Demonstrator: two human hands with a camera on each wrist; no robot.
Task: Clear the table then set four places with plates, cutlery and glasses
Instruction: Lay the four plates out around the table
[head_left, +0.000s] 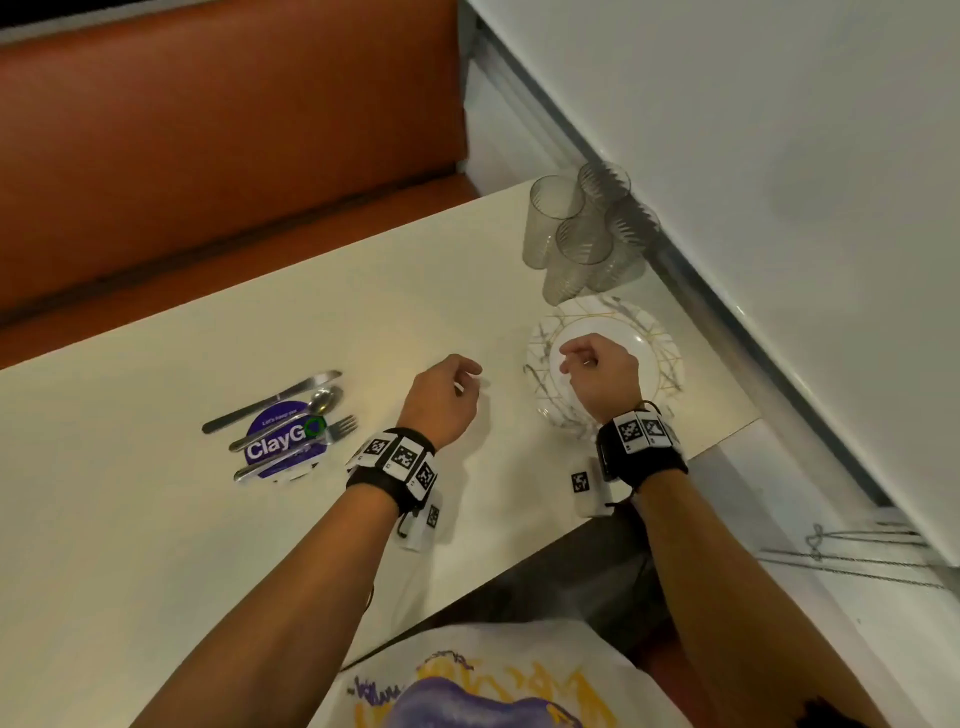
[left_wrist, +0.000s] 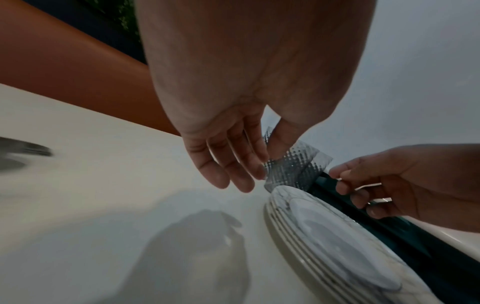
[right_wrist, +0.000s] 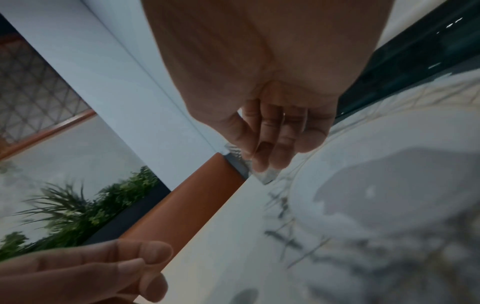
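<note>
Marbled white plates (head_left: 660, 332) stacked by the worktop's (head_left: 156, 519) right edge, ribbed clear tumblers (head_left: 582, 228) behind at its corner; both grips, left (head_left: 441, 397) and right (head_left: 600, 371), slack, empty

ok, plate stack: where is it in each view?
Head: plate stack right of centre, under the right hand.
Left wrist: lower right, stacked rims showing.
Right wrist: fills the right side, blurred.
Shared landmark: clear glasses just beyond the stack.

On the table (head_left: 156, 519), cutlery (head_left: 283, 421) is laid at nine o'clock; stacked plates (head_left: 660, 343) are set at three, glasses (head_left: 582, 228) clustered just behind them at one.
</note>
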